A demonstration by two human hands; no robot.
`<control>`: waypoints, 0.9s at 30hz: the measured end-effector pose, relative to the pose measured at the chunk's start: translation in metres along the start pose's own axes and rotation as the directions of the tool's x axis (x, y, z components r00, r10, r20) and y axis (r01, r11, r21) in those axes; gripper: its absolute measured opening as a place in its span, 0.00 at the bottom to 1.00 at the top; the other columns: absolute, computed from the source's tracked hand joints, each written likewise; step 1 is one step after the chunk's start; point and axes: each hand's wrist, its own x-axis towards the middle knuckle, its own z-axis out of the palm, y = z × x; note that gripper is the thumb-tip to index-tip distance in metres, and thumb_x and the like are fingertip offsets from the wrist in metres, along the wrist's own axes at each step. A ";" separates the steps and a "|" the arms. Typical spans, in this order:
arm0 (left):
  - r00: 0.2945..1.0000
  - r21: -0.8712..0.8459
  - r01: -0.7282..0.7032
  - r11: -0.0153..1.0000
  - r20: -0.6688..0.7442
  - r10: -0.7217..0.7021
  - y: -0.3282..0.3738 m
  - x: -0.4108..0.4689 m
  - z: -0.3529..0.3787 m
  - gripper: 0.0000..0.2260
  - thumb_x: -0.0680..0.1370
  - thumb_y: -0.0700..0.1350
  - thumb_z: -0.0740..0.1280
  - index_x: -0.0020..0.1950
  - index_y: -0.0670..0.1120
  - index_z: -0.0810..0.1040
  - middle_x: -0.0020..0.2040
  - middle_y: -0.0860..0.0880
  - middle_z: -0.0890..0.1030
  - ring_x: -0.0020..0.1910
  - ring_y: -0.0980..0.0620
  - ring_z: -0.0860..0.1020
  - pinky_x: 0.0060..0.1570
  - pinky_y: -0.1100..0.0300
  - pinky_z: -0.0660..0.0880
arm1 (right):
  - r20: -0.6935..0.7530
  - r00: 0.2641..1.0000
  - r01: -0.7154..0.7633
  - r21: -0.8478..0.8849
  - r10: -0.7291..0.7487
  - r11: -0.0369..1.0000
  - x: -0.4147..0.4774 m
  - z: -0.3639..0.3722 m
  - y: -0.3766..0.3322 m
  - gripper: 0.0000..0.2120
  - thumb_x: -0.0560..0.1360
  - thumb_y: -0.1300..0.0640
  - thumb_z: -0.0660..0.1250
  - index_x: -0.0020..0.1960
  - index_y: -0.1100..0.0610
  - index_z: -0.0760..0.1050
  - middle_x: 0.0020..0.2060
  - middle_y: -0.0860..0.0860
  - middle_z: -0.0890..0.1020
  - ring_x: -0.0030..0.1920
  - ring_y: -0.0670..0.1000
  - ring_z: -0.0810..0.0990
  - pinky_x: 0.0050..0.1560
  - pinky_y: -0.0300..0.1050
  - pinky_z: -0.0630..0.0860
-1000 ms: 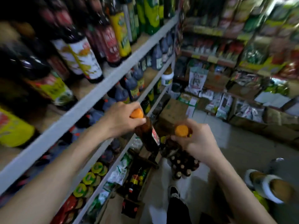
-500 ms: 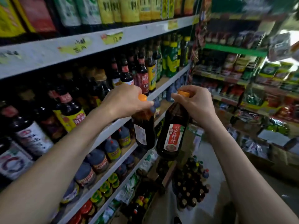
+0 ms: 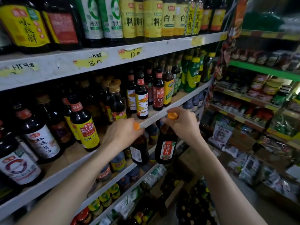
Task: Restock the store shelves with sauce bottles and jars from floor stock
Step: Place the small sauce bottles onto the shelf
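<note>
At the left side of the aisle: white shelving unit (image 3: 65, 67), several tiers, packed with dark sauce bottles.

- Top tier: tall bottles, yellow, green and red labels, standing tight along the front.
- Middle shelf (image 3: 71, 156): wooden board with a white front edge. Dark bottles stand in rows. A yellow-label bottle (image 3: 86, 129) stands near the front edge, with bare board just to its right.
- Lower tiers: blue-grey bottles, then jars with green-yellow lids. Detail is too dark to read.
- Second rack (image 3: 266, 70), far right, green edge: jars and packets, blurred.
- Floor stock (image 3: 191, 213): cluster of dark bottles low in the aisle, below the arms.

Held items, both in the air in front of the middle shelf's front edge, neither standing on any board:
- Right bottle (image 3: 165, 146): dark, red-and-green label facing the camera, hanging slightly tilted.
- Left bottle (image 3: 139, 150): dark, white back label showing, just beside the right bottle; cannot tell if they touch.

Hands:
- Left hand (image 3: 123, 135): fingers curled round the left bottle's neck.
- Right hand (image 3: 183, 125): fingers and thumb pinch the right bottle's neck under the cap.

Small items: left orange cap (image 3: 136, 126) and right orange cap (image 3: 172, 115). Handwritten yellow price tags (image 3: 92, 60) are stuck on the upper edge.
</note>
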 end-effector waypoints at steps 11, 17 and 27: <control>0.974 0.047 0.194 0.980 -0.127 -0.187 0.043 0.061 0.041 0.19 0.70 0.60 0.68 0.27 0.53 0.64 0.23 0.58 0.66 0.24 0.64 0.64 0.22 0.65 0.54 | 0.157 0.949 0.254 0.135 -0.274 0.958 0.099 0.016 0.053 0.18 0.71 0.44 0.74 0.56 0.53 0.80 0.42 0.47 0.83 0.45 0.52 0.81 0.43 0.50 0.78; 0.943 0.103 0.313 0.944 -0.154 -0.296 0.056 0.067 0.049 0.19 0.71 0.60 0.68 0.29 0.50 0.65 0.24 0.56 0.67 0.24 0.60 0.66 0.22 0.64 0.55 | 0.221 0.902 0.329 0.203 -0.370 0.922 0.124 0.017 0.059 0.14 0.71 0.46 0.75 0.53 0.51 0.80 0.36 0.39 0.76 0.40 0.47 0.79 0.39 0.44 0.75; 0.892 0.210 0.444 0.871 -0.191 -0.409 0.033 0.051 -0.003 0.21 0.73 0.64 0.67 0.31 0.49 0.68 0.29 0.51 0.72 0.31 0.47 0.73 0.23 0.60 0.59 | 0.275 0.838 0.400 0.278 -0.471 0.873 0.141 0.048 0.006 0.15 0.73 0.46 0.73 0.55 0.52 0.77 0.31 0.45 0.77 0.33 0.47 0.76 0.31 0.41 0.68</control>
